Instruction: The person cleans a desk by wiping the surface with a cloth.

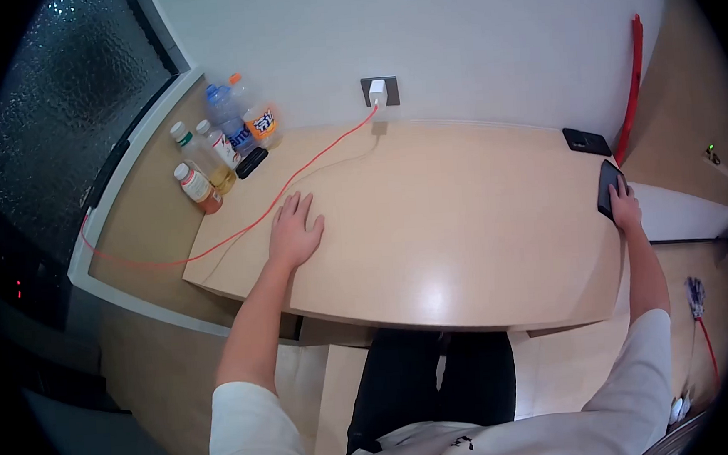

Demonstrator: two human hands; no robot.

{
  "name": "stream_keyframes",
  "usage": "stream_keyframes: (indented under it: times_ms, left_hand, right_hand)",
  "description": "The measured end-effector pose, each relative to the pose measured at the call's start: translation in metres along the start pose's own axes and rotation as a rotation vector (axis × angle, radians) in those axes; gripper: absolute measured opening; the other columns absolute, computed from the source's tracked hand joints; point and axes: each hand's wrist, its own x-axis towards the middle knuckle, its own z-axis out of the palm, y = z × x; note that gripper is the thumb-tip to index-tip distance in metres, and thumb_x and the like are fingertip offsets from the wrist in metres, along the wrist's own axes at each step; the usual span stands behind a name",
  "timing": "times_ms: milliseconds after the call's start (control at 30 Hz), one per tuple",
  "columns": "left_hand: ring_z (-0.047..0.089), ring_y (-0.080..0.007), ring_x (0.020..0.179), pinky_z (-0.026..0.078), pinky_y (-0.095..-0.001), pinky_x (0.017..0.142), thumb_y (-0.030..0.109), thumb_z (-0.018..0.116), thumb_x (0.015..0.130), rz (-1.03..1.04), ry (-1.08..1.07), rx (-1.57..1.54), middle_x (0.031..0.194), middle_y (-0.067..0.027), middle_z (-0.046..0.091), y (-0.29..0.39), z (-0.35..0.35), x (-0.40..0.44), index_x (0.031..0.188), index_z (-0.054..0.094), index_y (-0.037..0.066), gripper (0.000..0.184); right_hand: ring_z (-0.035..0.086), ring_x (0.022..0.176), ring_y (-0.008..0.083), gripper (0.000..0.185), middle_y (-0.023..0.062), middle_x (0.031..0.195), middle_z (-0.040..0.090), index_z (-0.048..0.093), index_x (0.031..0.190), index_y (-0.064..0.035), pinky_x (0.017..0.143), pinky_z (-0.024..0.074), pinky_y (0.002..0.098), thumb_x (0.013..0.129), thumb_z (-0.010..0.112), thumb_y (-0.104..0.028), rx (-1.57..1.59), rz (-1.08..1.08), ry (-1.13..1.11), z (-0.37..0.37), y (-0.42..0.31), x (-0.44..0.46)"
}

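My left hand (296, 234) lies flat on the light wooden table, fingers spread, close to a thin red cable (251, 226). Nothing is in it. At the table's right edge, my right hand (625, 208) has its fingers on a dark smartphone (606, 186) and grips it by its right side. Whether the phone is lifted off the tabletop I cannot tell. Just beyond it, a second black smartphone (586, 141) lies in the far right corner.
The red cable runs from a white charger (378, 91) in the wall socket to the window side at left. Several bottles, including an orange-capped one (259, 117), and a black object (252, 163) stand at the table's (430, 223) far left. A mop head (696, 297) is at right.
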Motion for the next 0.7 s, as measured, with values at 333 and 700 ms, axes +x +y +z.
stream_keyframes:
  times_ms: [333, 700]
  left_hand:
    - [0.044, -0.0335, 0.144, 0.032, -0.0473, 0.121, 0.043, 0.055, 0.099, -0.017, 0.105, -0.013, 0.153, -0.0207, 0.049, -0.001, 0.007, -0.010, 0.143, 0.058, 0.006, 0.058]
    - [0.050, -0.0380, 0.137, 0.037, -0.0471, 0.117, 0.040, 0.055, 0.100, 0.093, 0.153, 0.030, 0.144, -0.0241, 0.056, -0.003, 0.013, -0.004, 0.135, 0.061, 0.000, 0.054]
  right_hand:
    - [0.046, 0.138, 0.0480, 0.068, 0.0217, 0.161, 0.036, 0.023, 0.164, -0.0350, 0.113, 0.0375, 0.0575, 0.103, 0.037, -0.062, -0.065, -0.021, 0.024, -0.016, 0.052, -0.118]
    - [0.061, 0.117, 0.0488, 0.062, 0.0319, 0.135, 0.057, 0.040, 0.159, -0.0227, 0.102, 0.0489, 0.0529, 0.103, 0.050, -0.048, 0.152, -0.261, 0.290, 0.016, 0.151, -0.205]
